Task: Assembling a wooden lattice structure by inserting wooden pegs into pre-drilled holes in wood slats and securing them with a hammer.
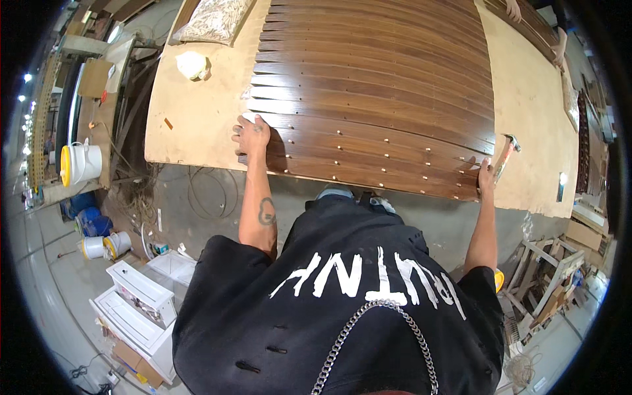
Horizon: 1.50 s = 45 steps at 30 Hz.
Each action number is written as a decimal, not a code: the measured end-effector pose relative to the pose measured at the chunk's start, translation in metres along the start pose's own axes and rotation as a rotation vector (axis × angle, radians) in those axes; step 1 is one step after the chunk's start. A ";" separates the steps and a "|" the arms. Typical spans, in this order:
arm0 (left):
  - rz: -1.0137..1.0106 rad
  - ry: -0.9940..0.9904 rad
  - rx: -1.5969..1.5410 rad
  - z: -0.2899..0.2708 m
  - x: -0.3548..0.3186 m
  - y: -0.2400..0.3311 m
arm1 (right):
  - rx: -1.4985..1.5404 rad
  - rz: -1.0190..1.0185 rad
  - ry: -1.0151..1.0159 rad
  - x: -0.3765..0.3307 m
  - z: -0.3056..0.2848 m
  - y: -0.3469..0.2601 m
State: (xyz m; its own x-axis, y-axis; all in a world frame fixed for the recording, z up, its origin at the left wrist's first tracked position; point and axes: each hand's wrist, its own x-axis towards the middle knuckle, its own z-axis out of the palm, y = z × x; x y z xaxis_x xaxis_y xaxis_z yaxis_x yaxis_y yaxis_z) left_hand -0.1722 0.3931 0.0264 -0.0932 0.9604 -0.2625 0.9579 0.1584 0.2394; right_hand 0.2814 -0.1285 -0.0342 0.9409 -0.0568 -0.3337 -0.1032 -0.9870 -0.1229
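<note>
Dark brown wooden boards lie side by side across a pale worktable, with small light dowels standing out of the nearest ones. My left hand is closed around the left end of the near boards, and something white shows by its fingertips. At the opposite end, my right hand grips the near board's right end, its fingers partly hidden. Just beyond my right hand lies a claw hammer with a reddish handle.
On the pale tabletop are a clear bag of dowels and a yellowish-white bundle. Another person's hand is at the far right. A white bucket sits on a left-hand bench. White drawer units stand behind on the left.
</note>
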 end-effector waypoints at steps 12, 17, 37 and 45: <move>0.040 0.061 0.065 0.003 -0.008 0.001 | 0.150 0.017 0.042 0.001 0.000 -0.009; 0.025 0.038 0.073 0.001 -0.009 0.001 | 0.090 0.029 0.092 0.003 0.006 -0.007; 0.276 -0.020 0.111 -0.004 0.038 0.051 | 0.327 0.193 0.173 -0.075 0.011 0.049; 0.528 -0.132 0.150 0.065 0.086 0.137 | 0.356 0.422 0.255 -0.157 0.015 0.075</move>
State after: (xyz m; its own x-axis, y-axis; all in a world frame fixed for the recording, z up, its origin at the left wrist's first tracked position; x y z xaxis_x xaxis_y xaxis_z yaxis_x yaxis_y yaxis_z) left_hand -0.0318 0.4829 -0.0240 0.4350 0.8621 -0.2599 0.8942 -0.3796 0.2375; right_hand 0.1209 -0.1911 -0.0053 0.8385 -0.5097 -0.1929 -0.5441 -0.7633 -0.3484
